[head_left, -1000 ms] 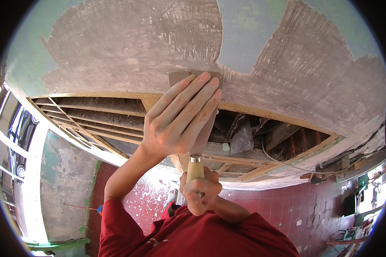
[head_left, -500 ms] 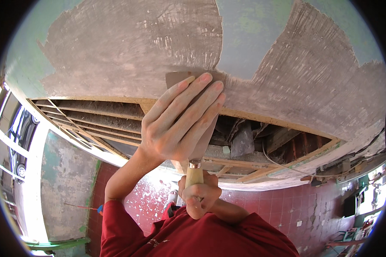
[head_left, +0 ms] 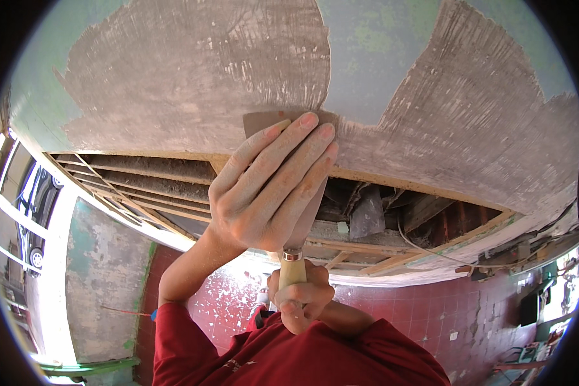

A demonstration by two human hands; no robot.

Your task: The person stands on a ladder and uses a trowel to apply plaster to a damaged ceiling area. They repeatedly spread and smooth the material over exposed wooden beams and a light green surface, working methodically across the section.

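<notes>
A wide-bladed scraper [head_left: 257,122] has its edge against the ceiling, at the lower tip of a strip of blue-green paint [head_left: 360,64]. Around that strip the surface is bare, grey-brown and streaked [head_left: 193,77]. My left hand [head_left: 264,180] lies over the blade, dusty, its fingers stretched out flat and pointing to the blade's edge. Below it, my right hand [head_left: 302,296] is wrapped round the scraper's pale handle [head_left: 293,270]. Much of the blade is hidden under the left hand.
Just below the blade, a framed opening shows wooden slats [head_left: 148,186] on the left and a hanging grey sheet [head_left: 367,219] with a loose cable [head_left: 424,248] on the right. Pale flakes lie on the red tiled floor [head_left: 405,302]. A car [head_left: 35,212] stands outside at left.
The whole view has shifted slightly. Both hands keep their hold and the blade stays at about the same spot beside the paint strip.
</notes>
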